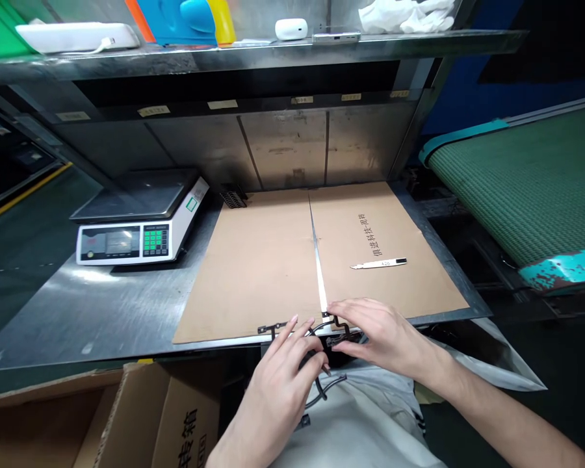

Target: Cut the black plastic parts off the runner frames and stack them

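**Close together, low in view, fingers turned down**

The bare left hand [277,396] rises from the bottom edge of the head view with its back toward the camera. Its slim, slightly spread fingers [297,339] slant forward and down. The narrow left wrist [229,452] is cut off by the frame's edge. The bare right hand [383,335] reaches in from the lower right, back upward, its gently curved fingers [351,312] pointing left toward the other hand. Behind it, the long bare right forearm [507,416] runs diagonally down to the corner of the view. The two hands sit just apart. How firmly either one is closed cannot be told from this angle.
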`<state>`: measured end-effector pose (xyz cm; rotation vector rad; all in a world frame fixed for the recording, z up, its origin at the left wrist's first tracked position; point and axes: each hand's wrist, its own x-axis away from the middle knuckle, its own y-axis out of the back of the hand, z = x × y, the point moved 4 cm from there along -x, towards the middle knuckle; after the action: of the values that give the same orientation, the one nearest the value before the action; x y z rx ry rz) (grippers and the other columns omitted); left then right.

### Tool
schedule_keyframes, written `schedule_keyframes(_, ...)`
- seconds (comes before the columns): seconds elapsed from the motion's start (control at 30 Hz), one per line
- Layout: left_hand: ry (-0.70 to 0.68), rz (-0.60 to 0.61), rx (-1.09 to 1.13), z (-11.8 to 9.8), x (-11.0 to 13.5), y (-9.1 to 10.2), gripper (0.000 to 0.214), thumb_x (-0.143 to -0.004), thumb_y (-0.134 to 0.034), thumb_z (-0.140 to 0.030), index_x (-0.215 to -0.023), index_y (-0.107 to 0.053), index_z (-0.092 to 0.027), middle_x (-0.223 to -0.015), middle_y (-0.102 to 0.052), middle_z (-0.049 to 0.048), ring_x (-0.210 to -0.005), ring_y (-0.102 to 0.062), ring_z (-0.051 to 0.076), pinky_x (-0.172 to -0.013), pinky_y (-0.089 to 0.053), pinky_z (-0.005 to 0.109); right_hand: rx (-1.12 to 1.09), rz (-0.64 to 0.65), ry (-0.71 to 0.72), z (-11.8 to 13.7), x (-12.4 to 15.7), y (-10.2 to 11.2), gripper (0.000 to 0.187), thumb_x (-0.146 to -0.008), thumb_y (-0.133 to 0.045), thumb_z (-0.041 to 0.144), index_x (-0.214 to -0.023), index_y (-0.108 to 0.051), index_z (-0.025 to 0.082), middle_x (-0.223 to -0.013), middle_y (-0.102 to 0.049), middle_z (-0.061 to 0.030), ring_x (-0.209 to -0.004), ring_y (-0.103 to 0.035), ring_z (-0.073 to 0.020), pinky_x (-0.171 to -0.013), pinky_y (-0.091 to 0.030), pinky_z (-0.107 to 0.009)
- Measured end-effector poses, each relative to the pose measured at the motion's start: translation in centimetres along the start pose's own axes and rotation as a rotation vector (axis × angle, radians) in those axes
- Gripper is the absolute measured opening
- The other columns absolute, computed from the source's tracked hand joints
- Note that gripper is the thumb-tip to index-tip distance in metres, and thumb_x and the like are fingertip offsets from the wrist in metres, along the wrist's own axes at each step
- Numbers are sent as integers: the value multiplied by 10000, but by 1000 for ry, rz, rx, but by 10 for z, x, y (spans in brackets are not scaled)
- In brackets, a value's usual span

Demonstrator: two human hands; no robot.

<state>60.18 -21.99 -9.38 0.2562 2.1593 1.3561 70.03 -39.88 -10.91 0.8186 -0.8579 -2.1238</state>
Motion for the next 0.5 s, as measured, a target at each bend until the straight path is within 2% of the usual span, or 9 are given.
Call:
schedule_keyframes(0.17, -32, 10, -80, -2, 1, -3, 280, -1001, -433, -22, -1053, -671, -159, -1072, -710, 90, -1337, -612, 286, -1227, -434, 550, 23, 13, 15, -6, 1, -13, 680, -820, -826, 159, -1431, -528, 182, -1367, -693, -149, -1271, -668, -284, -1104, -559, -443)
schedule_keyframes(0.3, -49, 22, -125, -5, 0, -5, 294, -1024, -408, -56, -1076, -686, -137, -1093, -720, 93, -1328, -619, 310, -1220, -446, 546, 38, 30, -1, -6, 1, -19, 633, -834, -778, 114, -1412, -527, 176, -1338, -700, -152, -1258, -672, -293, -1090, -568, -450)
schedule_keyframes(0.4, -46, 17, -88, -6, 1, -4, 299, -1029, -401, -51, -1077, -685, -133, -1081, -719, 88, -1355, -599, 303, -1241, -415, 541, 1, 39, -5, -4, 2, -17, 557, -870, -727, 115, -1386, -530, 187, -1289, -716, -130, -1198, -700, -276, -1035, -600, -421)
schedule_keyframes(0.5, -47, 0, -16, -5, 4, -1, 251, -1023, -450, -40, -1080, -678, -129, -1062, -718, 85, -1396, -564, 286, -1270, -367, 530, -34, -4, 49, -1, 5, -9, 528, -905, -686, 132, -1401, -514, 191, -1289, -718, -127, -1178, -714, -266, -1033, -604, -403)
